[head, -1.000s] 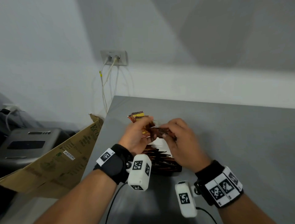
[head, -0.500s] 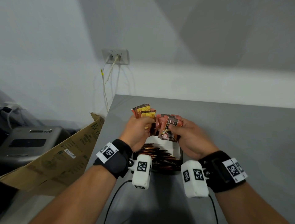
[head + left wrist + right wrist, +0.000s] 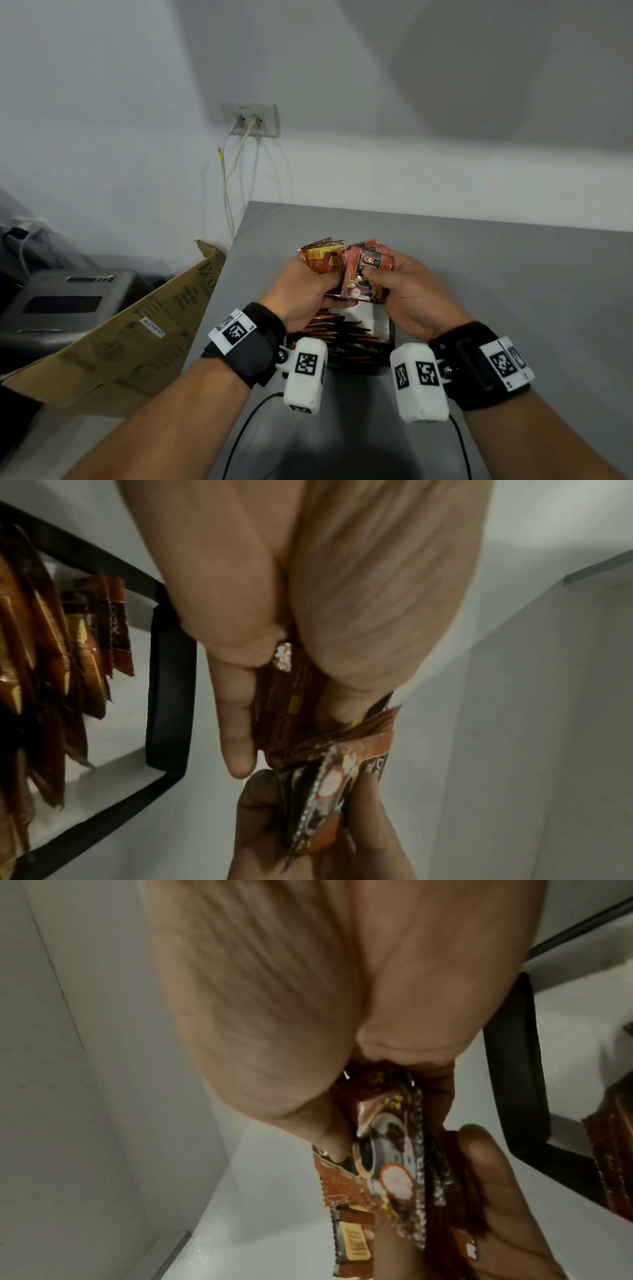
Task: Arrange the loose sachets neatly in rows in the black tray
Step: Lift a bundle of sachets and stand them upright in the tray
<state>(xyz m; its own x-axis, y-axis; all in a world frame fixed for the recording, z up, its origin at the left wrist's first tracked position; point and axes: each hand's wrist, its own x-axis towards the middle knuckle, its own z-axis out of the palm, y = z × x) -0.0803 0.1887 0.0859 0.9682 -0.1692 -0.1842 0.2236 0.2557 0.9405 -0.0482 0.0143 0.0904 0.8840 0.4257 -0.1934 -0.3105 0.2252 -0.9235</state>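
Both hands hold bundles of brown and orange sachets upright above the black tray (image 3: pixel 391 334). My left hand (image 3: pixel 308 287) grips a bundle (image 3: pixel 320 258) with yellow labels. My right hand (image 3: pixel 400 287) grips a second bundle (image 3: pixel 364 274), its thumb on the front sachet. The two bundles touch each other. In the left wrist view the left hand's fingers (image 3: pixel 236 718) curl round their sachets (image 3: pixel 294 704), and the tray rim (image 3: pixel 171 669) shows with a row of sachets (image 3: pixel 51 669) inside. The right wrist view shows the right bundle (image 3: pixel 387 1153) and a tray corner (image 3: pixel 514 1069).
The tray sits on a grey table (image 3: pixel 513 274) near its left edge. A folded cardboard box (image 3: pixel 120 342) leans beside that edge, with a grey machine (image 3: pixel 61 305) behind it. A wall socket (image 3: pixel 250 120) with white cables hangs on the wall.
Both hands have lifted their sachets up from just above the tray. The right bundle has turned upright to face the camera and now stands pressed against the left one.
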